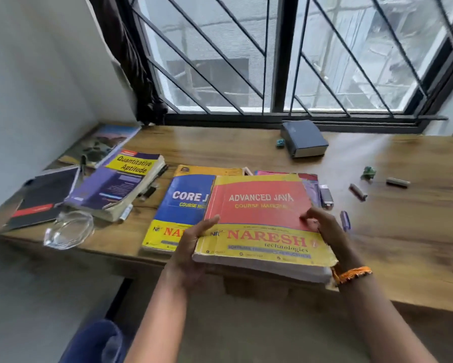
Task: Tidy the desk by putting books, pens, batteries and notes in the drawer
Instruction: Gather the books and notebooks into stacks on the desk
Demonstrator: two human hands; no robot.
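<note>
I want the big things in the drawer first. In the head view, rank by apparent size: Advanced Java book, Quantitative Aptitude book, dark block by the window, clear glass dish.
1. Advanced Java book, though nearest the camera
2. Quantitative Aptitude book
3. clear glass dish and dark block: too alike to rank

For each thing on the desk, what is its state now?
Red Java book: closed, lifted by both hands.
Left hand: grips its left edge.
Right hand: grips its right edge.
Blue Java book: closed, flat, partly covered.
Aptitude book: closed, flat.
Dark thick book: closed, flat.
</note>
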